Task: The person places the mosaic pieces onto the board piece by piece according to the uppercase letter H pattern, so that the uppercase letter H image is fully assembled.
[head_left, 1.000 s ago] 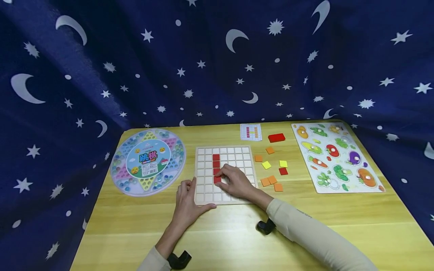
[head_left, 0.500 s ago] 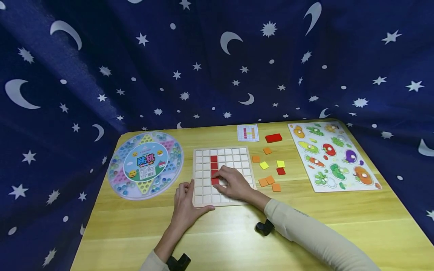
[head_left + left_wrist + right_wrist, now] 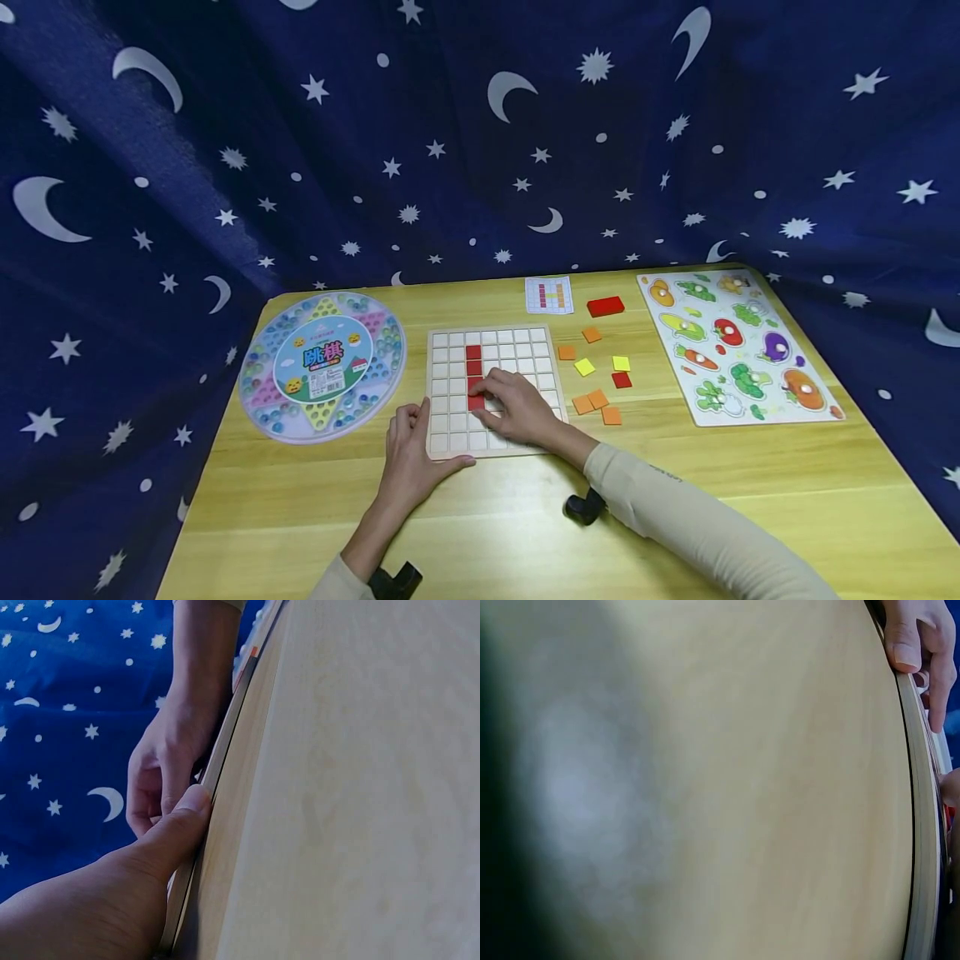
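A wooden grid board (image 3: 448, 417) lies on the table, with a column of red square tiles (image 3: 473, 367) in its cells. My right hand (image 3: 517, 406) is over the board, and its thumb and index finger pinch the lowest red square tile (image 3: 476, 402) of the column. At the board's front left corner is my left hand (image 3: 411, 458): the thumb lies straight along the front edge and the index finger rests against the left edge. In the left wrist view, the left thumb (image 3: 176, 829) presses on the board's edge (image 3: 219, 761), with the right hand (image 3: 176, 742) beyond; its fingertips are partly hidden.
Loose orange (image 3: 611, 415), yellow (image 3: 621, 363) and red (image 3: 621, 380) tiles lie right of the board. Behind are a pattern card (image 3: 549, 296) and a red block (image 3: 605, 307). A round Chinese checkers set (image 3: 322, 367) lies left, a vegetable puzzle (image 3: 738, 346) right.
The head view has shifted slightly since one second ago. Both hands keep their places at the board, and the red tiles look the same.
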`<state>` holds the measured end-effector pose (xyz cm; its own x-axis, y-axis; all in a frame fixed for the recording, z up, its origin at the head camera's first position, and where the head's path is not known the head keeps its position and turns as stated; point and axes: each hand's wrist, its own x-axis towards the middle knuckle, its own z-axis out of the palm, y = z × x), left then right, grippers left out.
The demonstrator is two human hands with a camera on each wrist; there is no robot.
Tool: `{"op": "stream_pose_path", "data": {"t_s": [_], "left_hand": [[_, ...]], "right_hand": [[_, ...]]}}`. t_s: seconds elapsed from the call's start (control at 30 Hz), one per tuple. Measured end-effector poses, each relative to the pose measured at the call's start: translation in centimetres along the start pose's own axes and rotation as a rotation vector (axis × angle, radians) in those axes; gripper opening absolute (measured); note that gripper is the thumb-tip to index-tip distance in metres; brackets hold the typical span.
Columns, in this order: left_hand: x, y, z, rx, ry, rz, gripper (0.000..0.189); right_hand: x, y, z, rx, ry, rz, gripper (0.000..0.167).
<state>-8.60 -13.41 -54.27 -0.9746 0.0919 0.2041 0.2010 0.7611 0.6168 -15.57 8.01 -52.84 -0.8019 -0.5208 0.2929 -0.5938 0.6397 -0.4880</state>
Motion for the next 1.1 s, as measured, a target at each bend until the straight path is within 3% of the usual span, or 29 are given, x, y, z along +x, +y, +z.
{"op": "stream_pose_path", "data": {"t_s": [0.23,0.87,1.1], "left_hand": [[0.0,-0.1,0.1,-0.003,0.004,0.008,0.116],[0.0,0.1,0.0,-0.010,0.010,0.013,0.115],[-0.1,-0.1,0.1,-0.004,0.016,0.015,0.116]], "right_hand": [[0.0,-0.1,0.0,0.001,0.036,-0.028,0.024],[-0.2,0.1,-0.1,0.010,0.010,-0.015,0.025],[-0.4,0.0,-1.0,0.120,-0.027,0.020,0.025]]}}
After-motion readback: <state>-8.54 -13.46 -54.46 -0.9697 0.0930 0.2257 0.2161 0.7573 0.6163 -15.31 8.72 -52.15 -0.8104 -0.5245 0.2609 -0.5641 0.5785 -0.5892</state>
